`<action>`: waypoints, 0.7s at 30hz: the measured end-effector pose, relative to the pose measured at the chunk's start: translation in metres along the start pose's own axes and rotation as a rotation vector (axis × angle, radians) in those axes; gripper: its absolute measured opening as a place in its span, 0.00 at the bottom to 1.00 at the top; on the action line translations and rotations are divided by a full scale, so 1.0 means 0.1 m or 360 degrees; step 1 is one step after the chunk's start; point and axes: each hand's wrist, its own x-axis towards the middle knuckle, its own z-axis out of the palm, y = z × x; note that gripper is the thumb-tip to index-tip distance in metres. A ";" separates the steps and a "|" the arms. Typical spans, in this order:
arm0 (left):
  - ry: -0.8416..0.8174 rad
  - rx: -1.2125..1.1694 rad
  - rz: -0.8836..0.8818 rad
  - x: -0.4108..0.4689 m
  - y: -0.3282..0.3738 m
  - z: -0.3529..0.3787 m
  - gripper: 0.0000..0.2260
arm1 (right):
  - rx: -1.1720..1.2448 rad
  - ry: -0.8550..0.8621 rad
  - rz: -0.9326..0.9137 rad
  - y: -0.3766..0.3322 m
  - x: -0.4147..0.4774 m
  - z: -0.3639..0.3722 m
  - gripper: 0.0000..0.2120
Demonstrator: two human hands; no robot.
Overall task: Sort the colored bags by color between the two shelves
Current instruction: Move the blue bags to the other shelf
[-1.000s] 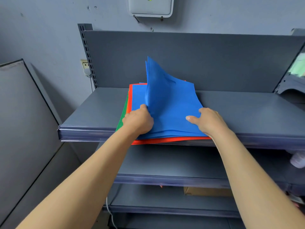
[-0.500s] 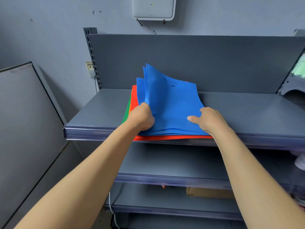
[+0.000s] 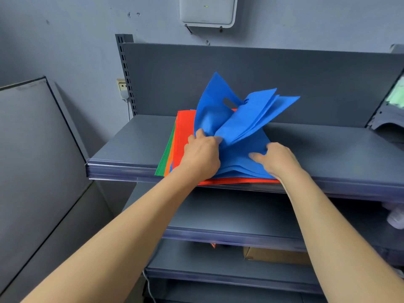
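A stack of flat fabric bags lies on the top grey shelf (image 3: 135, 145). Several blue bags (image 3: 247, 119) sit on top, their far ends lifted and fanned out. Under them lie red bags (image 3: 183, 127), then an orange bag (image 3: 169, 162) and a green bag (image 3: 164, 160) showing at the left edge. My left hand (image 3: 202, 154) grips the left edge of the lifted blue bags. My right hand (image 3: 276, 159) holds the right front part of the blue bags, fingers curled over them. An empty second shelf (image 3: 229, 215) runs below.
A grey panel (image 3: 32, 160) leans at the left. A white box (image 3: 207, 10) hangs on the wall above. A cardboard box (image 3: 273, 255) sits on a lower shelf. Grey objects (image 3: 391, 121) crowd the right end of the shelves.
The blue bags' far ends have lifted higher and fanned apart to the right. My left hand has shifted right along the edge, baring more of the red bags.
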 end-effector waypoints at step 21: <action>0.0181 0.0060 -0.0052 0.02 0.13 0.08 0.18 | 0.0289 0.0206 0.0209 0.24 -0.01 -0.21 0.24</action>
